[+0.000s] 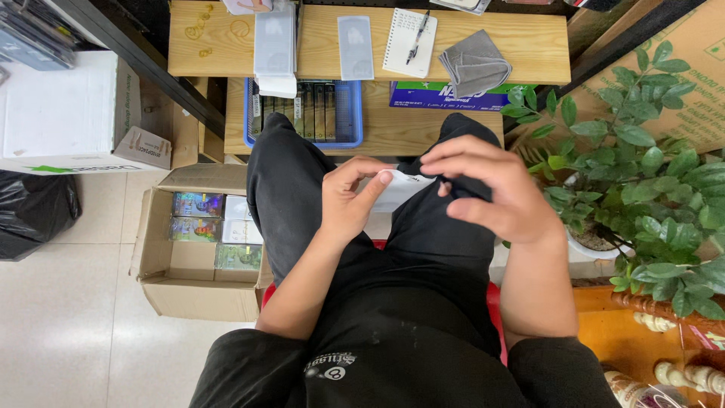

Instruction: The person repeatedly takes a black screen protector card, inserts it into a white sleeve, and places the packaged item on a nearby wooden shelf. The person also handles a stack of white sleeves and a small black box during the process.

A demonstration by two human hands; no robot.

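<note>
I sit on a red seat [495, 302] in black trousers, both hands over my lap. My left hand [349, 198] pinches the left end of a flat white card-like item [399, 189]. My right hand [491, 189] curls over its right end and a small black piece, which hides most of it. Ahead stands a two-level wooden desk [226, 38] with two clear plastic sleeves [355, 47], a spiral notepad with a pen [409, 41] and a grey cloth [474, 64].
A blue basket [302, 113] of narrow boxes sits on the lower shelf. An open cardboard box [198, 249] with shiny cards lies on the floor at left. A white carton [68, 113] and black bag [34, 211] stand further left. A potted plant [642, 174] crowds the right.
</note>
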